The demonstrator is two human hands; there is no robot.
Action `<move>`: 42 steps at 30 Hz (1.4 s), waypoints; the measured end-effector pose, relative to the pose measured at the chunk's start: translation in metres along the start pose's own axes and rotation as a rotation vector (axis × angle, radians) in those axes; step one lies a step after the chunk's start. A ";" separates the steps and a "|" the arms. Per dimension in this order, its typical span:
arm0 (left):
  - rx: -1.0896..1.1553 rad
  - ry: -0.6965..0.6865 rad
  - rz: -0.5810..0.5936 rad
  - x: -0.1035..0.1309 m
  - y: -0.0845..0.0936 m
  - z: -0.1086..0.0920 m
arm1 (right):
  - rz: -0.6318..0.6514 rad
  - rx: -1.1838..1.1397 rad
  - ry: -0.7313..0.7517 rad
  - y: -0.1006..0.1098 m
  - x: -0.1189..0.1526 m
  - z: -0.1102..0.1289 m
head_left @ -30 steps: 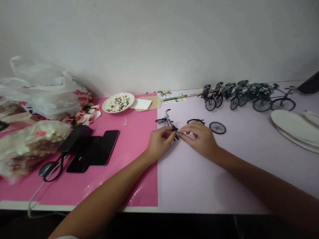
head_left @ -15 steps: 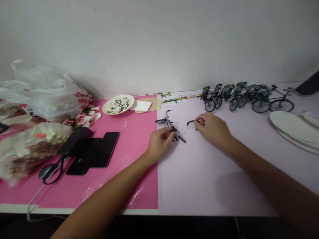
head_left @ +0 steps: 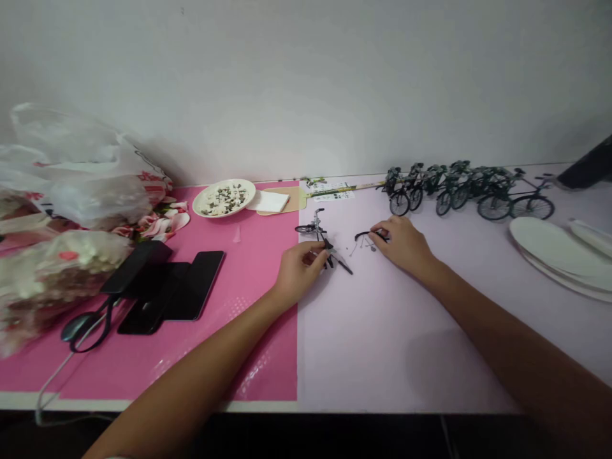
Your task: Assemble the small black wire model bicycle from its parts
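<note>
My left hand [head_left: 302,271] is closed in a pinch on a miniature bicycle [head_left: 317,220]. It lacks a rear wheel in view; its handlebar and one dark wheel point toward the wall, and a black part of it sticks out past my fingertips. To the right, my right hand [head_left: 404,245] pinches a thin, curved black piece [head_left: 362,235], perhaps a mudguard, just above the lilac mat. Small silvery bits [head_left: 373,248] lie close under those fingers. How far the black piece runs beneath my fingers is hidden.
A row of finished miniature bicycles [head_left: 495,205] stands along the wall. White plates [head_left: 557,245] lie at the right, near a dark cylinder [head_left: 587,164]. On the pink mat are a plate of small parts [head_left: 198,210], phones [head_left: 195,287] and plastic bags [head_left: 90,197].
The whole view has shifted slightly. Both hands keep their grips, the left on the miniature bicycle and the right on the curved black piece, with hardly any movement over the table.
</note>
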State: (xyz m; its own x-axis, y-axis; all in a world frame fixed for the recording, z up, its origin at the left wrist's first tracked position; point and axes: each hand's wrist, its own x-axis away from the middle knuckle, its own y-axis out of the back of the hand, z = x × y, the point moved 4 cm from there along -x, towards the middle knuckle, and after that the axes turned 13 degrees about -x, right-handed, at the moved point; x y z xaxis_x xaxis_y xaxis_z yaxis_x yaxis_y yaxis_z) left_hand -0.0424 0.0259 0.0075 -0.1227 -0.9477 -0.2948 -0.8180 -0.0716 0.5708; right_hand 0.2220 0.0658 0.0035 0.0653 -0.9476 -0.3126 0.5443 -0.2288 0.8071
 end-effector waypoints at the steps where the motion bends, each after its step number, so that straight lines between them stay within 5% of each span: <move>1: -0.005 0.003 -0.001 0.000 0.000 0.001 | 0.003 -0.009 0.000 0.000 0.000 0.000; 17: 0.119 0.074 0.039 -0.004 0.003 0.004 | -0.075 -0.383 0.255 0.005 0.013 0.040; 22: 0.148 0.087 0.061 -0.007 0.004 0.005 | 0.037 -0.692 0.077 -0.002 0.019 0.044; 29: 0.260 0.119 0.009 -0.007 0.012 -0.004 | 0.302 -1.544 -0.369 -0.006 0.028 0.065; 42: 0.264 0.107 -0.023 -0.006 0.015 -0.010 | 0.260 -1.549 -0.427 -0.012 0.029 0.058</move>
State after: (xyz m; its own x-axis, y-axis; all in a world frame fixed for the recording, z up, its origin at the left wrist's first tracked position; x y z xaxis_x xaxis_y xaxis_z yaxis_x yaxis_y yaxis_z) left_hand -0.0487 0.0271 0.0258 -0.0538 -0.9752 -0.2146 -0.9395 -0.0234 0.3418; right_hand 0.1691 0.0277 0.0140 0.2044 -0.9725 0.1114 0.8473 0.1188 -0.5177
